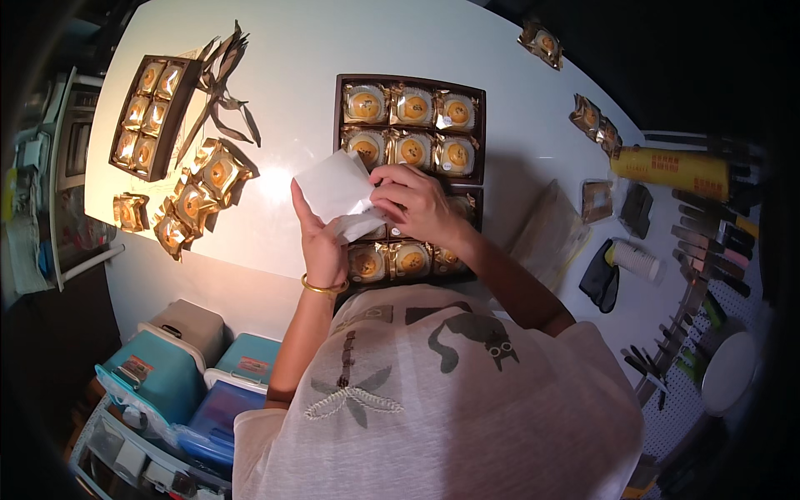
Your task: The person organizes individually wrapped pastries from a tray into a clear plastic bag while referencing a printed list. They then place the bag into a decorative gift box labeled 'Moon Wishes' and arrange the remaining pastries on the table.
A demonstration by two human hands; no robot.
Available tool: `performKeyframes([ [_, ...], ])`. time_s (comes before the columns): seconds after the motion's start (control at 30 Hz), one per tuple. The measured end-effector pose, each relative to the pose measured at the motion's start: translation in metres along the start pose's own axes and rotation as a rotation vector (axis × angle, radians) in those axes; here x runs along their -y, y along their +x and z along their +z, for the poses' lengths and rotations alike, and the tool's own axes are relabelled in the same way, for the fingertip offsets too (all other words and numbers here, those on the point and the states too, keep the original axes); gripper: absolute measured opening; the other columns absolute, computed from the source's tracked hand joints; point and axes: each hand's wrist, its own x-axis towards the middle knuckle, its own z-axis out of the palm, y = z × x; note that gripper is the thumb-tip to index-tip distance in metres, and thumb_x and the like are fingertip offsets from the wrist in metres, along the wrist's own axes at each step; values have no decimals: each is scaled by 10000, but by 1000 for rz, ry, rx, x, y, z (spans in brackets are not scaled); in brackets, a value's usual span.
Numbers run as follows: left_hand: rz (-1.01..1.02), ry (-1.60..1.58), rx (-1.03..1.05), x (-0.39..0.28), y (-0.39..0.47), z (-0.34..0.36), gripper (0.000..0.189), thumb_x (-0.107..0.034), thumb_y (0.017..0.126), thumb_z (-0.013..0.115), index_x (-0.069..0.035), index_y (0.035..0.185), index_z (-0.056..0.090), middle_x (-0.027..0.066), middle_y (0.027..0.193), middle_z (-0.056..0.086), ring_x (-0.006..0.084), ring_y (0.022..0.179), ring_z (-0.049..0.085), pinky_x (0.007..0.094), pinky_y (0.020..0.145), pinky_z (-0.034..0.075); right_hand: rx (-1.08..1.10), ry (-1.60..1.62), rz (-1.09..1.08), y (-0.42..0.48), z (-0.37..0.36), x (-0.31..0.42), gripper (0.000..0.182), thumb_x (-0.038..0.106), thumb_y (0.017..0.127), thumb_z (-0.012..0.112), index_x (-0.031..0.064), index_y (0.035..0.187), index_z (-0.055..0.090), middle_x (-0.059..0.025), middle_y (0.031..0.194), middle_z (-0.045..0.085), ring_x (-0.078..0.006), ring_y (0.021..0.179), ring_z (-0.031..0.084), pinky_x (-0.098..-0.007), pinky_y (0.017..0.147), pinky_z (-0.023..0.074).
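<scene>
My left hand grips a sheet of white paper, its thumb along the left edge. The fingers of my right hand are bent at the sheet's right side, where a small glossy piece shows; whether they pinch it is hard to tell. Below the hands stand two dark brown boxes, the far box and the near box. Both hold round golden pastries in paper cups and clear-and-gold wrappers. Paper and hands cover part of the near box.
To the left are a smaller pastry box, brown ribbons and loose wrapped pastries. At right lie more pastries, a yellow bag, clear plastic bags and stacked cups. Knives line the right wall; bins stand lower left.
</scene>
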Motion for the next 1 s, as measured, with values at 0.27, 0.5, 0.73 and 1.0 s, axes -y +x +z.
performKeyframes([
  [0.27,132,107,-75,16,-2,-24,958,184,749,456,-201,1528,51,152,1499,237,242,1264,424,318,981,416,-357,-323,258,31,-9,-86,35,108,747,717,115,776,700,-114,1241,539,-343,1178,462,-429,998,363],
  [0.5,136,75,-62,16,-15,-24,961,182,728,473,-153,1526,54,148,1509,221,245,1310,371,320,1045,346,-391,-526,353,40,4,-110,28,145,730,723,159,746,705,-100,1343,484,-349,1277,363,-513,1012,250],
  [0.73,136,85,-50,14,-15,-20,957,171,727,480,-146,1523,53,143,1464,299,248,1298,383,323,1042,346,-499,-590,325,41,8,-111,176,174,742,725,134,902,666,-57,1137,591,-284,1108,496,-456,959,301],
  [1.0,218,227,17,18,-16,0,966,155,739,491,-154,1523,18,151,1446,314,247,1268,412,326,1005,390,-230,-12,315,34,-17,-62,216,87,726,745,74,917,644,-32,963,629,-185,893,600,-312,770,452],
])
